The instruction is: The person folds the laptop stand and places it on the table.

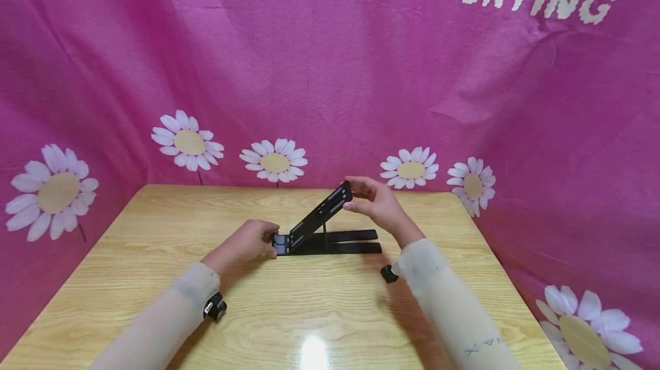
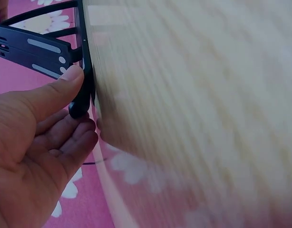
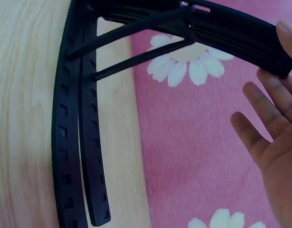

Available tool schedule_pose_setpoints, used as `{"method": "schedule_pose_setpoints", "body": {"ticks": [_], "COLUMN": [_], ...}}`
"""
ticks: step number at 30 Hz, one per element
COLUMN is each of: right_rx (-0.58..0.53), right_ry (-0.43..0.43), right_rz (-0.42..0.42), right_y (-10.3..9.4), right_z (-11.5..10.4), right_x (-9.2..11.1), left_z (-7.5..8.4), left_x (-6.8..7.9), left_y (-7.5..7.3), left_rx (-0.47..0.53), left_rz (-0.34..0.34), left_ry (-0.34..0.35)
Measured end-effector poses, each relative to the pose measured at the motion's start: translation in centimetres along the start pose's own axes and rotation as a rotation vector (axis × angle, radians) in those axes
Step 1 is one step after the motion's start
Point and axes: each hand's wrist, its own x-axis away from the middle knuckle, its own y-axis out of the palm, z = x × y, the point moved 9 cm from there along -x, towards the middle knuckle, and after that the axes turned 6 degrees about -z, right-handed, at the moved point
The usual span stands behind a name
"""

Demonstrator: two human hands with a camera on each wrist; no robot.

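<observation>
A black folding laptop stand [image 1: 315, 220] is on the table, its slotted base legs [image 3: 65, 142] lying flat and pointing right. Its upper panel [image 2: 29, 45], with grey pads, slants up to the right, and thin struts [image 3: 131, 33] link it to the legs. My left hand [image 1: 250, 239] grips the low front end between thumb and fingers. With thumb and fingertips, my right hand [image 1: 380, 205] pinches the raised end of the panel. In the right wrist view, some fingers of that hand [image 3: 284, 147] extend away from the stand.
The wooden table [image 1: 319, 295] has a glossy surface that reflects light near its front. Behind it and at both sides hangs a pink cloth [image 1: 330, 72] with white daisies and lettering. A small black camera [image 1: 215, 306] is strapped at the left wrist, another [image 1: 389, 274] at the right.
</observation>
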Motion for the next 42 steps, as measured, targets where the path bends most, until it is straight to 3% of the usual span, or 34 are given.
{"method": "schedule_pose_setpoints", "body": {"ticks": [7, 26, 30, 35, 42], "right_rx": [0.022, 0.061, 0.103, 0.152, 0.222], "right_ry": [0.020, 0.015, -0.033, -0.062, -0.037], "right_rz": [0.040, 0.059, 0.049, 0.046, 0.013], "right_y": [0.9, 2.1, 1.9, 1.3, 1.0], "right_z": [-0.2, -0.5, -1.0, -1.0, 0.5], "right_x": [-0.1, -0.5, -0.4, 0.2, 1.2], "left_z": [-1.0, -1.8, -1.4, -0.2, 3.4], "left_x": [-0.3, 0.4, 0.3, 0.4, 0.0], "left_y": [-0.5, -1.1, -1.0, -1.2, -2.3], "left_rx": [-0.033, 0.022, 0.038, 0.127, 0.145], "left_rz": [-0.010, -0.026, -0.017, 0.001, 0.064], "left_ry": [0.001, -0.002, 0.022, 0.039, 0.111]}}
